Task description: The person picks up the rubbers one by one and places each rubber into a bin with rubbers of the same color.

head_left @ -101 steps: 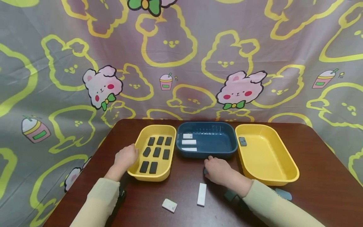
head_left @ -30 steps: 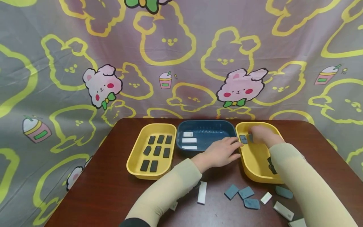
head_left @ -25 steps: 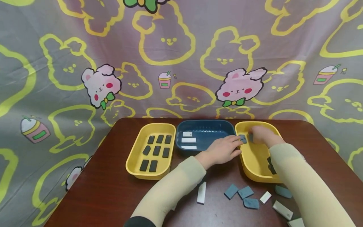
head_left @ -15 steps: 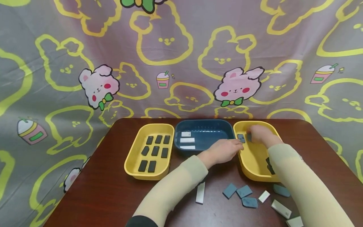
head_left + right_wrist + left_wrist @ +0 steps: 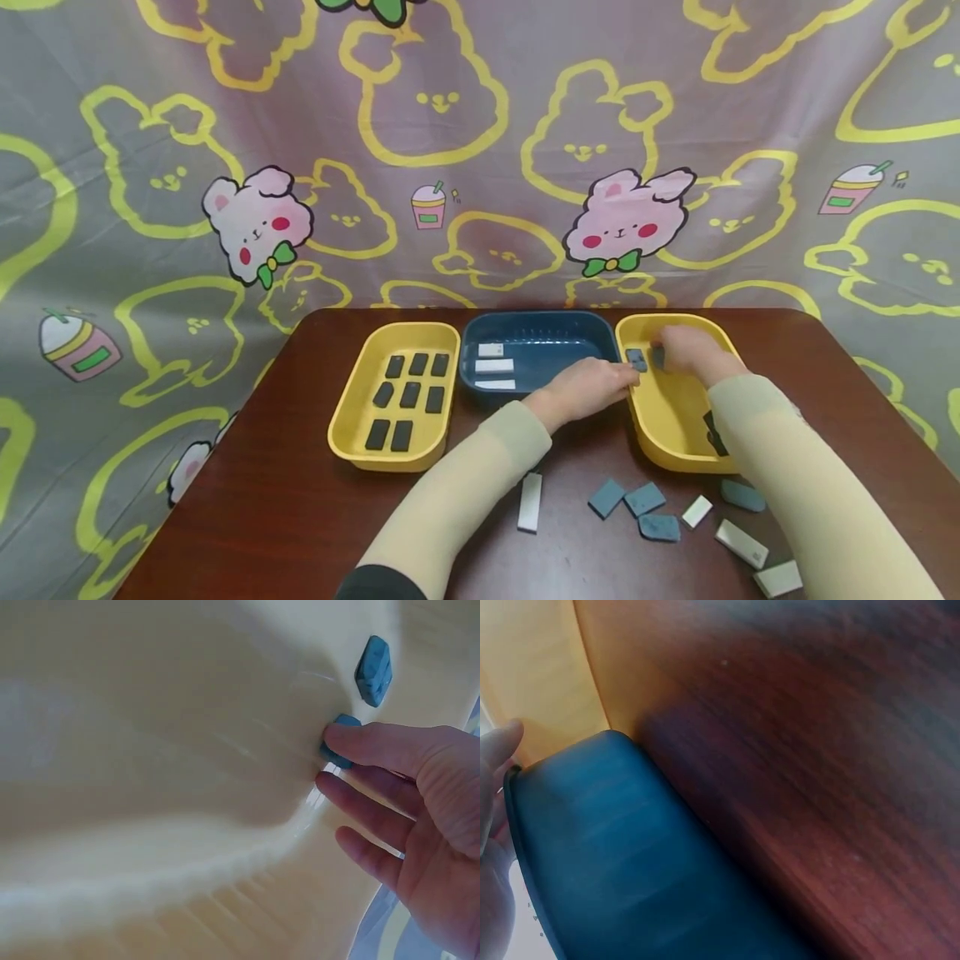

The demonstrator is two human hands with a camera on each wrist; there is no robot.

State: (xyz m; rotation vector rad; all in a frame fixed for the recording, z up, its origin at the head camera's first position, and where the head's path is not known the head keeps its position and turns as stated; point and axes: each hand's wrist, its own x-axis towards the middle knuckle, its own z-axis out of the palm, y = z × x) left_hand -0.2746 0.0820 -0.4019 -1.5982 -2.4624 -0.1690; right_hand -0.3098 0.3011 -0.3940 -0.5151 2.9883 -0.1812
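Note:
My right hand [image 5: 688, 350] reaches into the right yellow tray [image 5: 660, 442] at its far end. Thumb and fingers pinch a small blue-grey block [image 5: 341, 742] low against the tray floor, the other fingers loosely bent. Beside it, a little apart, lies a second blue-grey block [image 5: 373, 671], near the tray's left wall. My left hand [image 5: 588, 387] crosses in front of the dark blue tray [image 5: 570, 321] and grips the near-left rim of the right yellow tray. Its fingers are only partly visible at the edge of the left wrist view.
The left yellow tray [image 5: 341, 417] holds several black blocks [image 5: 410, 395] in rows. White blocks [image 5: 495, 365] lie in the blue tray's left part. Loose on the table in front are blue-grey blocks [image 5: 645, 500] and white blocks [image 5: 741, 543]. A patterned cloth [image 5: 480, 125] hangs behind.
The left hand has left the left yellow tray for the right one, its spread fingers drawing together at the rim. The right hand has carried a blue-grey block from the table into the right tray.

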